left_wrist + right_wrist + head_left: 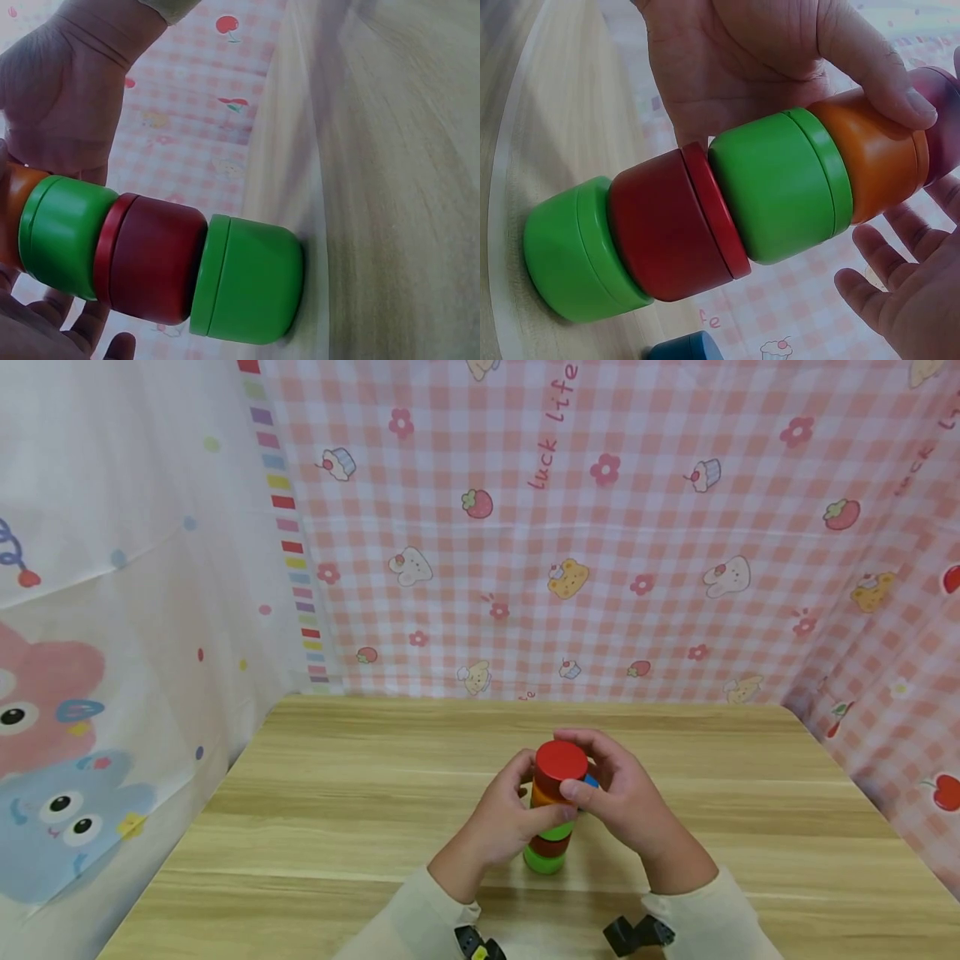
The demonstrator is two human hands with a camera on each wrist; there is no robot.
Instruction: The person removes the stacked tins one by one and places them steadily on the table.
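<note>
A tower of small round lidded jars stands on the table. From the bottom up come a green jar [589, 251], a dark red jar [671, 225], a second green jar [776, 187], an orange jar [874, 157] and a red jar [561, 762] on top. My left hand [502, 818] grips the orange jar, thumb across its front. Higher up, my right hand [630, 797] holds the top red jar between its thumb and the fingers behind. Some of those fingers are hidden. In the left wrist view the tower's lower jars [154, 255] look slightly offset.
A blue jar [686, 347] sits behind the tower, mostly covered by my right hand in the head view. The wooden table [360, 793] is backed by a pink checked cloth [517, 543]. A white patterned cloth [172, 635] hangs at the left.
</note>
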